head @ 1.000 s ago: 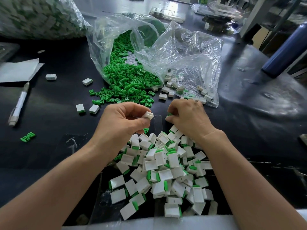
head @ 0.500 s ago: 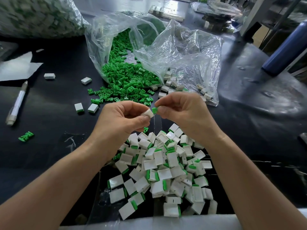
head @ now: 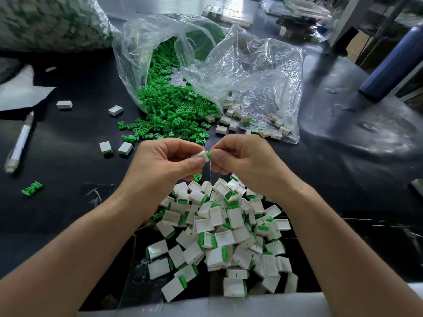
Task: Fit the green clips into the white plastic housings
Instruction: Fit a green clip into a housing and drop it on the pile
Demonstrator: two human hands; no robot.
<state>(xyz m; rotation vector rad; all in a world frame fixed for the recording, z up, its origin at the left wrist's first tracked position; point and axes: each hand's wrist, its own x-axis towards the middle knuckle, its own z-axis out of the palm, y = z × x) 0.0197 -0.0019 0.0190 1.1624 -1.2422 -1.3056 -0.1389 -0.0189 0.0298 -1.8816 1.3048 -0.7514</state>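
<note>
Nearest your body, at the table's edge: a heap of assembled pieces (head: 229, 236), white housings each with a green clip seated at one end, lying on the black table (head: 68, 213).

Just beyond the heap and raised above it, your two hands meet. Your left hand (head: 164, 165) pinches a white housing (head: 202, 155) between the thumb and curled fingers. Your right hand (head: 245, 163) pinches a green clip (head: 208, 153), fingertips closed tight on it. The clip touches the housing's end and only a small part of it shows. How deep it sits, cannot tell.

Left of your hands: two white pieces (head: 115, 148) side by side, a stray clip (head: 32, 188) nearer you, a white pen (head: 19, 143) lying aslant.

Farther out: loose green clips (head: 174, 113) spill from the mouth of a clear plastic bag (head: 137, 60). Just right of them, more crumpled clear plastic (head: 274, 72) with empty white housings (head: 231, 115) at its near edge.

Far left: white paper (head: 20, 92) and a large stuffed bag (head: 50, 21), blurred. Far right: a dark blue bottle (head: 393, 58).
</note>
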